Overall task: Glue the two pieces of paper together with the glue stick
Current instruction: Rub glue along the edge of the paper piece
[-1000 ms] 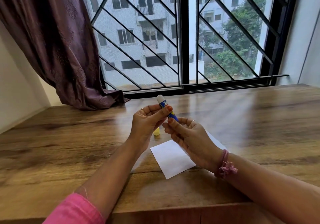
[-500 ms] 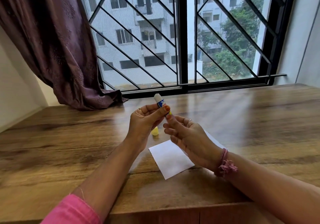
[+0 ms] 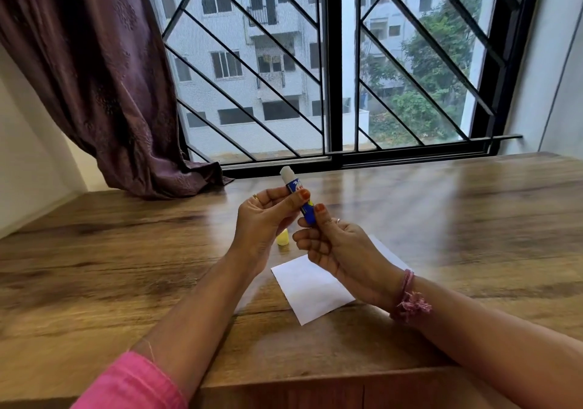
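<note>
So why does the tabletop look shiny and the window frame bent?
Head view: daylight from the window glares off the wooden table; the wide-angle lens bows the frame; the glue stick held in both hands stays fairly sharp, edges softer.

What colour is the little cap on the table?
Yellow. The cap shows in the head view, behind the left hand.

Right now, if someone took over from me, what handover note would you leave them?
Left hand pinches the upper body of the blue glue stick; right hand holds its lower end. Its white glue tip points up.
Small yellow cap stands on the wooden table. White paper sheet lies flat under the right hand.
Done: cap off.
Left: spread glue, press the papers together. Only one sheet clearly visible.
</note>
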